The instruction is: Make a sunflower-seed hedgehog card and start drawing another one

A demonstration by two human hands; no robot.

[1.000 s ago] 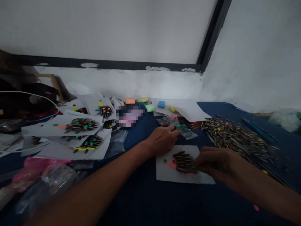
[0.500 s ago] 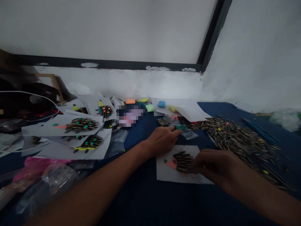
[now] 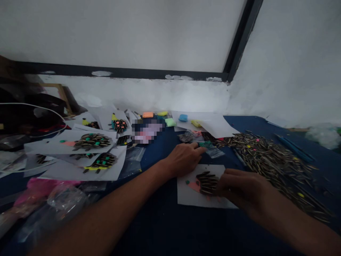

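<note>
A white sheet of paper (image 3: 186, 197) lies in front of me. On it is a hedgehog shape with a pink clay face (image 3: 194, 185), a green nose and spines of striped sunflower seeds (image 3: 207, 183). My right hand (image 3: 239, 185) is closed in a pinch at the right side of the spines; whatever its fingertips hold is hidden. My left hand (image 3: 185, 158) rests at the sheet's upper left edge, fingers stretched out towards green clay (image 3: 206, 144) in a clear plastic bag. Whether those fingertips touch the clay I cannot tell.
A large pile of sunflower seeds (image 3: 274, 153) spreads at the right, beside a blue pen-like item (image 3: 294, 147). Finished-looking seed hedgehogs on paper (image 3: 69, 137) overlap at the left. Clay packs, including an orange one (image 3: 148, 115), line the back. Crumpled plastic (image 3: 66, 201) lies front left.
My right hand has moved slightly left and down over the hedgehog's right side. The left hand and the sheet stay where they were.
</note>
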